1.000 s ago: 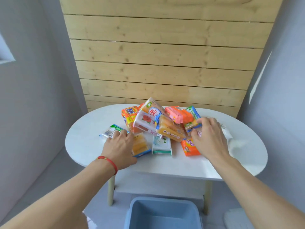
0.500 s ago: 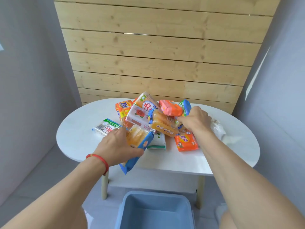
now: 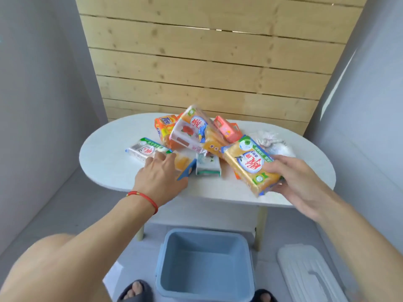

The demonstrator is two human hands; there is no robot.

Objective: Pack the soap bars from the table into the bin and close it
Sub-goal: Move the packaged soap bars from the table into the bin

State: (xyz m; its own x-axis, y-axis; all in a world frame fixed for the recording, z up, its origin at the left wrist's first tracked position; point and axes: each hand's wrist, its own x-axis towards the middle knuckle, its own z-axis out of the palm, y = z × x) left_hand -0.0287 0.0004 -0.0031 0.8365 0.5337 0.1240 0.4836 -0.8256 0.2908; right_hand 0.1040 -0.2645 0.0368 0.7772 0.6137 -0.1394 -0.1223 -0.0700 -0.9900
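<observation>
right hand grips a yellow soap bar raised above the white table, palm turned inward. left hand, knuckles up, clasps another yellow bar beside the soap pile. the blue bin sits open on the floor below.

A white oval bench at mid-frame carries soap bars in orange, yellow, pink, white and green wrappers. The bar at centre right is yellow-orange with blue and green trim and red lettering. A red cord circles the wrist at lower left. The bin at bottom centre is pale blue; the lid at lower right is white. Pale wood planks fill the top.
</observation>
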